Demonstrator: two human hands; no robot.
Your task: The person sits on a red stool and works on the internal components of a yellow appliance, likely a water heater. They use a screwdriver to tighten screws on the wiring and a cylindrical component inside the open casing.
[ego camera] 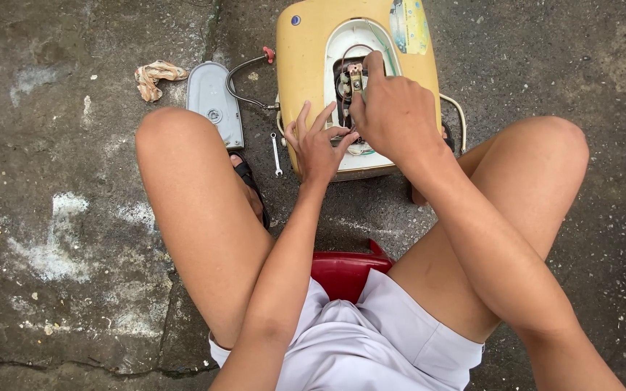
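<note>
A person sits on a low red stool [342,271] over a concrete floor [59,217], knees spread, both bare hands working on a yellow appliance housing [302,80] that lies on the floor between the feet. An oval opening [342,43] in the housing exposes white inner casing and wiring. The right hand [393,108] reaches into this opening; its fingers are drawn together, pinching a small metal terminal part [356,74] at the wiring. The left hand [316,145] rests against the lower edge of the opening, fingers spread apart and holding nothing. A grey cover plate [214,101] lies on the floor just left of the housing, beside the left knee. A thin hose with a red cap [244,80] curves from the housing's left side towards the plate. A small silver spanner [276,153] lies on the floor between plate and housing. A crumpled rag [155,77] lies farther left, apart from the plate. A black sandal [251,185] shows under the left leg.
</note>
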